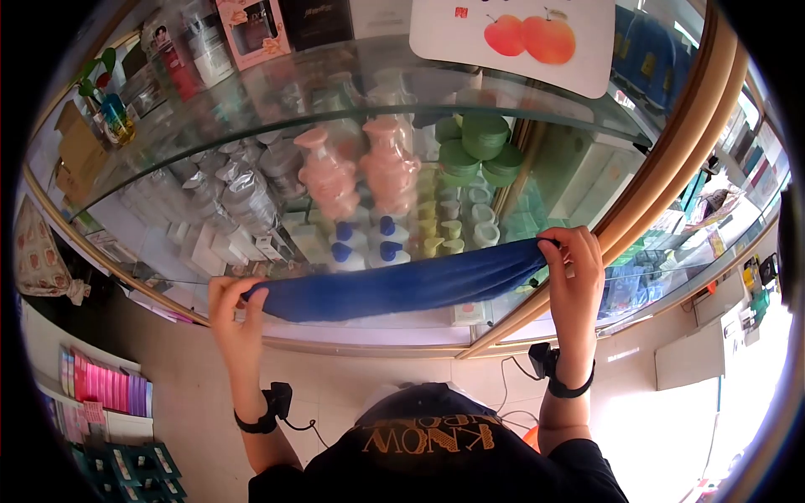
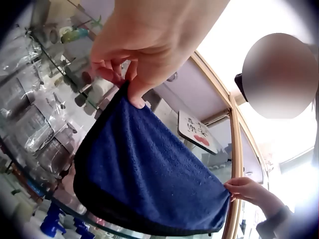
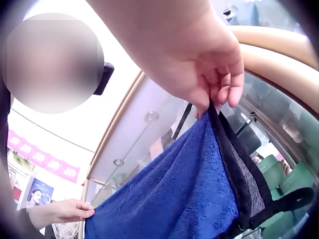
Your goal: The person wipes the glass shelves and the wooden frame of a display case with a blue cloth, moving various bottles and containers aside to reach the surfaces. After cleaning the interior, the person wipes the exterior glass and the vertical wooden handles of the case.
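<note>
A blue towel (image 1: 402, 289) with black edging hangs stretched between both hands, in front of the glass display case. My left hand (image 1: 235, 312) pinches one upper corner between thumb and fingers. The opposite upper corner is pinched by my right hand (image 1: 577, 264). In the left wrist view the towel (image 2: 154, 174) sags in soft folds below the left hand (image 2: 144, 55). The right wrist view shows its fluffy blue face (image 3: 174, 184), a grey reverse side and a black loop (image 3: 289, 199) near the right hand (image 3: 209, 69).
Inside the glass case stand pink pump bottles (image 1: 390, 168), green jars (image 1: 485, 138) and wrapped bottles (image 1: 247, 193). A white board with painted fruit (image 1: 528, 50) lies on the glass top, near boxes (image 1: 256, 33). A wooden frame (image 1: 671, 168) curves along the right side.
</note>
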Demonstrator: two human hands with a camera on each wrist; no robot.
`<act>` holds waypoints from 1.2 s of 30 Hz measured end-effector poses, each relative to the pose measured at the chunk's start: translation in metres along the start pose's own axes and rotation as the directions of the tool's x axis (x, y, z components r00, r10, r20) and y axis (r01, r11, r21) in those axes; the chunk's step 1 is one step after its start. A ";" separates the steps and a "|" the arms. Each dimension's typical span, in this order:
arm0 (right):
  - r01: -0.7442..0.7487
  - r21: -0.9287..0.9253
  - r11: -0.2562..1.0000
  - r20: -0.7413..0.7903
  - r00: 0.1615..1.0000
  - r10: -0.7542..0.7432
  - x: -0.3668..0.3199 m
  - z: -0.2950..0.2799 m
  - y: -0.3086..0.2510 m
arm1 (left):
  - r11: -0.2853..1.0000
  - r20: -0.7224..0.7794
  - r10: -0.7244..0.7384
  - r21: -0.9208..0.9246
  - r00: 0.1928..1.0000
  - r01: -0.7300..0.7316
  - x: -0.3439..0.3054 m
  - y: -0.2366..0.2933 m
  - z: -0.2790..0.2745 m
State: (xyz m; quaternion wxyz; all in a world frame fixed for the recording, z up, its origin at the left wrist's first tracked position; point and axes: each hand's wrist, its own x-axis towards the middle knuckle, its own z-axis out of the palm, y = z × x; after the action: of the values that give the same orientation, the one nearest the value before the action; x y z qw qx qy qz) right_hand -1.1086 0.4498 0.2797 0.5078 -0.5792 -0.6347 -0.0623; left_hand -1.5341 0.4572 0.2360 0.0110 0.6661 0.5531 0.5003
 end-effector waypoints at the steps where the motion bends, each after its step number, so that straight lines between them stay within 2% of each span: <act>1: -0.001 -0.002 1.000 -0.002 1.000 0.001 0.002 0.003 0.000 | 0.996 -0.061 0.045 0.084 0.997 -0.039 0.002 -0.002 0.000; 2: -0.005 -0.012 1.000 0.008 1.000 0.005 0.006 0.008 0.001 | 0.996 -0.058 0.045 0.082 0.997 -0.041 0.009 -0.003 0.004; 4: -0.014 -0.027 1.000 0.022 1.000 0.015 0.015 0.023 0.011 | 0.964 -0.101 0.258 0.091 0.961 -0.249 0.032 -0.008 0.018; 5: 0.033 -0.067 0.997 0.035 0.999 -0.031 0.021 0.038 0.024 | 0.965 -0.095 0.256 0.087 0.962 -0.248 0.039 -0.021 0.027; 6: 0.081 -0.106 0.991 0.050 0.996 -0.076 0.026 0.053 0.038 | 0.999 0.048 0.041 -0.035 0.998 -0.039 0.044 -0.045 0.041; 7: 0.075 -0.109 0.991 0.052 0.996 -0.070 0.029 0.070 0.050 | 0.975 0.211 -0.160 -0.121 0.964 0.188 0.047 -0.066 0.055; 8: 0.013 -0.197 0.980 0.167 0.986 0.021 0.032 0.087 0.063 | 0.974 0.217 -0.159 -0.122 0.963 0.188 0.050 -0.079 0.070; 9: -0.036 -0.288 0.957 0.267 0.957 0.117 0.033 0.101 0.073 | 0.981 0.291 -0.126 -0.106 0.948 0.162 0.056 -0.091 0.084; 10: -0.037 -0.291 0.956 0.259 0.959 0.116 0.033 0.110 0.077 | 0.987 0.360 -0.090 -0.093 0.929 0.131 0.061 -0.100 0.096; 12: -0.081 -0.407 0.910 0.350 0.906 0.237 0.034 0.125 0.083 | 0.992 0.353 -0.096 -0.044 0.931 0.119 0.063 -0.110 0.111; 14: -0.086 -0.367 0.926 0.324 0.921 0.215 0.033 0.131 0.091 | 0.993 0.347 -0.113 0.010 0.931 0.117 0.063 -0.119 0.117; 18: -0.102 -0.259 0.960 0.289 0.941 0.178 0.032 0.143 0.111 | 0.979 0.377 -0.136 -0.094 0.916 0.183 0.067 -0.122 0.115; 21: -0.130 -0.224 0.966 0.337 0.920 0.202 0.032 0.146 0.119 | 0.952 0.414 -0.146 -0.187 0.898 0.241 0.071 -0.127 0.124; 23: -0.160 -0.169 0.973 0.312 0.927 0.207 0.026 0.143 0.116 | 0.934 0.435 -0.141 -0.239 0.889 0.265 0.068 -0.129 0.130; 24: -0.185 -0.114 0.976 0.286 0.935 0.210 0.022 0.139 0.113 | 0.979 0.276 -0.036 -0.182 0.961 0.089 0.063 -0.120 0.134; 25: -0.183 -0.112 0.977 0.285 0.936 0.208 0.020 0.128 0.101 | 0.992 0.119 0.091 -0.095 0.989 -0.080 0.058 -0.113 0.134; 26: -0.117 -0.107 0.987 0.303 0.942 0.144 0.016 0.108 0.081 | 0.992 0.119 0.092 -0.095 0.989 -0.081 0.051 -0.107 0.123; 27: -0.051 -0.102 0.993 0.320 0.944 0.082 0.010 0.091 0.065 | 0.999 0.045 0.048 0.022 0.998 -0.049 0.040 -0.097 0.107; 28: -0.082 -0.026 0.996 0.422 0.903 0.085 -0.003 0.073 0.061 | 0.991 -0.034 0.012 0.135 0.999 -0.007 0.028 -0.091 0.095; 29: -0.119 0.049 0.992 0.520 0.851 0.076 -0.015 0.058 0.061 | 0.991 -0.034 0.011 0.135 0.999 -0.007 0.014 -0.093 0.085; 30: -0.118 0.050 0.992 0.520 0.851 0.075 -0.020 0.052 0.058 | 0.970 0.031 -0.188 0.164 0.982 0.181 0.000 -0.097 0.075; 31: 0.016 0.099 0.995 0.512 0.856 -0.065 -0.024 0.047 0.056 | 0.910 0.091 -0.384 0.206 0.919 0.359 -0.011 -0.099 0.068; 32: 0.150 0.148 0.978 0.501 0.841 -0.205 -0.029 0.045 0.055 | 0.907 0.091 -0.390 0.211 0.916 0.365 -0.024 -0.104 0.071; 33: 0.142 0.125 0.982 0.496 0.849 -0.186 -0.034 0.047 0.054 | 0.897 0.144 -0.435 -0.022 0.889 0.442 -0.034 -0.105 0.079; 34: 0.138 0.131 0.982 0.501 0.845 -0.186 -0.038 0.049 0.056 | 0.827 0.205 -0.465 -0.248 0.861 0.505 -0.042 -0.105 0.083; 35: 0.151 0.124 0.981 0.484 0.853 -0.193 -0.041 0.052 0.060 | 0.788 0.278 -0.484 -0.275 0.830 0.551 -0.047 -0.105 0.082; 36: 0.168 0.118 0.979 0.465 0.862 -0.204 -0.042 0.055 0.064 | 0.788 0.271 -0.487 -0.272 0.830 0.552 -0.047 -0.102 0.084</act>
State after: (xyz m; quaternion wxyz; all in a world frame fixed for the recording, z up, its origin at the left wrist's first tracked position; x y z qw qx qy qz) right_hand -1.0969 0.4792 0.1907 0.3494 -0.4939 -0.7943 0.0558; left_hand -1.5456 0.5066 0.1054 0.3150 0.5191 0.6171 0.5005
